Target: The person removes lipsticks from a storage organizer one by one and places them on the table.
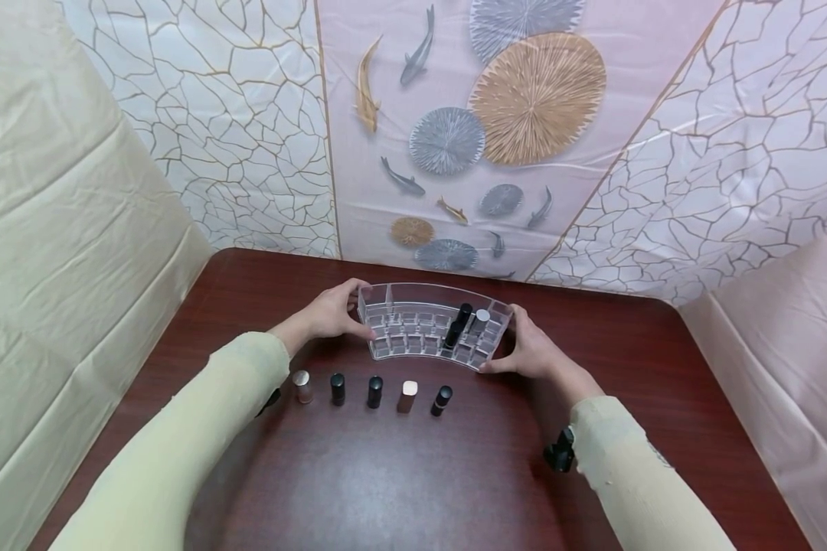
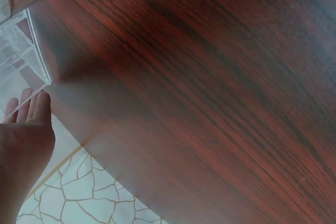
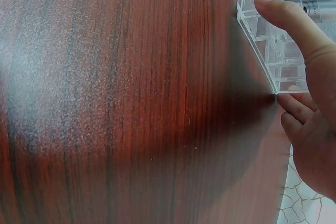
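Note:
A clear, curved acrylic organizer (image 1: 420, 314) with rows of small compartments is held between both hands near the back of the table. My left hand (image 1: 331, 310) grips its left end, thumb at the front and fingers behind; the left wrist view shows those fingers (image 2: 42, 107) at the organizer's corner. At the other end my right hand (image 1: 534, 348) grips in the same way, its thumb (image 3: 278, 11) over the compartments in the right wrist view. Toward the right side of the organizer stand a black lipstick tube (image 1: 455, 330) and a silver-capped tube (image 1: 481, 320).
In front of the organizer several lipsticks stand in a row on the dark red wooden table (image 1: 400, 482): a silver one (image 1: 303, 386), black ones (image 1: 338, 389) and a pink-topped one (image 1: 408, 394). Patterned cloth (image 1: 262, 130) hangs behind the table's back edge.

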Action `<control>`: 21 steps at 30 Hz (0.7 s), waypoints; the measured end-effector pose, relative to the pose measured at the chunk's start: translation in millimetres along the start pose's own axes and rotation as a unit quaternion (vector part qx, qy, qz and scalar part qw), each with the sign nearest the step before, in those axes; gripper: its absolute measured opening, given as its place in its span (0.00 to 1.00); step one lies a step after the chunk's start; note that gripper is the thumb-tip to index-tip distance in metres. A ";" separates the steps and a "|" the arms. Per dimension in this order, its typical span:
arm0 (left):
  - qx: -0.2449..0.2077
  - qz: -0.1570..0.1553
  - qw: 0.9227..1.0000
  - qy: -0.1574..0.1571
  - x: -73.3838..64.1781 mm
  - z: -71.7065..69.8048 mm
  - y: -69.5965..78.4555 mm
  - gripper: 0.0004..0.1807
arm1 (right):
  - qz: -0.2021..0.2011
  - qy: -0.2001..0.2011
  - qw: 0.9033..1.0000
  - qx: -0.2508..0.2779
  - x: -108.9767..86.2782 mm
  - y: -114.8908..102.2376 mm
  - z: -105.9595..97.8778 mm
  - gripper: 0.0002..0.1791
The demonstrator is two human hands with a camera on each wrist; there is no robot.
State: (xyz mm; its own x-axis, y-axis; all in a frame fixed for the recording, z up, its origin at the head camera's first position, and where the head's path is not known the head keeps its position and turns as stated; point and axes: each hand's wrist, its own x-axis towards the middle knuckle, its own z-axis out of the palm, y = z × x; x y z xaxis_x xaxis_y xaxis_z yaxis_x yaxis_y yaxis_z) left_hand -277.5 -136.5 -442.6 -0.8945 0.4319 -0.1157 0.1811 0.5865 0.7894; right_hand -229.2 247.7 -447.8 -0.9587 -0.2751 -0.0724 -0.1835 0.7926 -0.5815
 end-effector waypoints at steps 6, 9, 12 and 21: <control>-0.004 -0.004 1.000 -0.001 0.2 -1.7 -0.7 0.49 | 0.004 -0.001 1.000 0.000 0.7 -1.3 1.5 0.64; -0.008 -0.008 1.000 -0.004 0.2 -3.0 -0.6 0.49 | 0.005 -0.001 1.000 0.001 1.1 -1.5 1.8 0.63; -0.009 -0.010 1.000 -0.007 0.9 -3.8 -0.2 0.48 | 0.007 -0.001 1.000 0.000 1.0 -1.8 1.4 0.63; 0.002 -0.006 1.000 -0.004 6.1 -4.8 1.0 0.46 | 0.013 -0.005 1.000 -0.003 0.2 -1.7 -0.4 0.65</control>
State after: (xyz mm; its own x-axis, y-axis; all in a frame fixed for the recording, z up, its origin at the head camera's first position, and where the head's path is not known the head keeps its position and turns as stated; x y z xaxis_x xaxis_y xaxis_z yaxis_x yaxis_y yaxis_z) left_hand -284.7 -136.5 -439.6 -0.8937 0.4294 -0.1299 0.1714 0.5943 0.7858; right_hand -229.2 246.5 -446.5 -0.9610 -0.2594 -0.0960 -0.1595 0.8033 -0.5739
